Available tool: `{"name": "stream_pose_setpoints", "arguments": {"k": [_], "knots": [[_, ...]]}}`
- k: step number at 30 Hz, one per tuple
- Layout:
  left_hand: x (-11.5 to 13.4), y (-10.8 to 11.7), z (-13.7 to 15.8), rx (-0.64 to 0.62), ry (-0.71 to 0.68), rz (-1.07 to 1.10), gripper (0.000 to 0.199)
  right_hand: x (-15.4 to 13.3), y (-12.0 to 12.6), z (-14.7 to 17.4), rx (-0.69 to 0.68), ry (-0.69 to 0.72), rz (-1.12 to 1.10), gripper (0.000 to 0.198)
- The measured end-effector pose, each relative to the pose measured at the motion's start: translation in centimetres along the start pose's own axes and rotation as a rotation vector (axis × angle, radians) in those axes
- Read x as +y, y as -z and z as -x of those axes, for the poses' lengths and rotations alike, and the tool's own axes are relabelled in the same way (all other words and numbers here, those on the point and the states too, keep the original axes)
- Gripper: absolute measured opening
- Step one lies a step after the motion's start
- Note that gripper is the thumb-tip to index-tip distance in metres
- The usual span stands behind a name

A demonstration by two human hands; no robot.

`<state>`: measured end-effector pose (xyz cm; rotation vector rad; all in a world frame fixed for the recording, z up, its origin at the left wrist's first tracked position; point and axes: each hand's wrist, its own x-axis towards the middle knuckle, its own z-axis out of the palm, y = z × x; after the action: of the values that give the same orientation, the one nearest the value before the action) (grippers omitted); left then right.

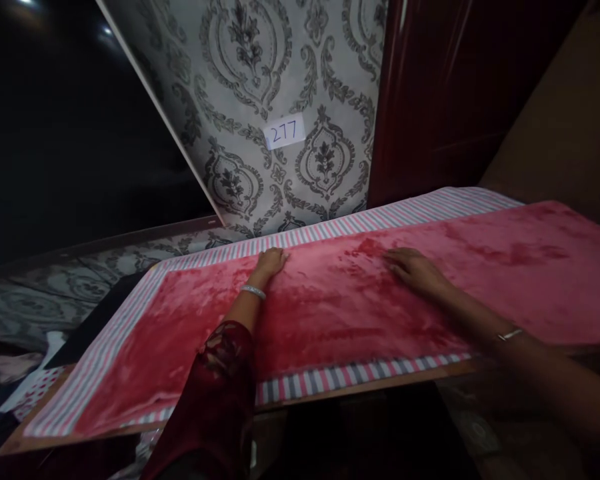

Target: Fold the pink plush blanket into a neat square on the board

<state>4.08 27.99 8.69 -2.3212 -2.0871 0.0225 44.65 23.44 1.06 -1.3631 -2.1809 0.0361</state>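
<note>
Across the brown wooden bench (17,443), a long red plush cloth (320,320) lies spread over pink, grey and white striped fabric (325,380). The left hand (273,261) touches its far edge, finger spread unclear; the right hand (414,268) rests on it, fingers loosely extended.

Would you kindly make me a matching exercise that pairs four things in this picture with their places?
1. pinkish-red plush cloth
2. pink, grey and white striped cloth
3. white rectangular paper label
4. wide silvery bracelet

A. on the patterned grey wallpaper
B. around the wrist of the left hand
C. top layer, below the right hand
D. lower layer, showing past the plush cloth's edges

Pairs: 1-C, 2-D, 3-A, 4-B
</note>
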Motion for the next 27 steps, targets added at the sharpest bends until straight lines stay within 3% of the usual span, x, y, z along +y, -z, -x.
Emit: {"name": "stream_pose_setpoints", "arguments": {"k": [7, 12, 16, 21, 27], "knots": [[-2.0, -0.8, -2.2, 0.012, 0.052, -0.046, 0.046, 1.2, -2.2, -7.6, -0.044, -0.109, 0.125, 0.053], [-2.8, -0.8, -3.1, 0.028, 0.090, -0.055, 0.043, 2.1, -3.8, -11.1, -0.129, -0.139, 0.212, 0.048], [-3.4, -1.0, -4.0, 0.093, 0.084, -0.094, 0.045, 3.0, -4.4, -12.1, -0.155, -0.155, 0.254, 0.038], [-3.7, -2.9, -4.3, 0.019, 0.032, -0.091, 0.044, 3.5, -4.6, -11.7, -0.090, -0.218, 0.180, 0.037], [-3.9, -3.0, -4.6, 0.004, -0.010, -0.079, 0.047, 1.7, -3.1, -11.5, -0.198, -0.305, 0.200, 0.041]]}}
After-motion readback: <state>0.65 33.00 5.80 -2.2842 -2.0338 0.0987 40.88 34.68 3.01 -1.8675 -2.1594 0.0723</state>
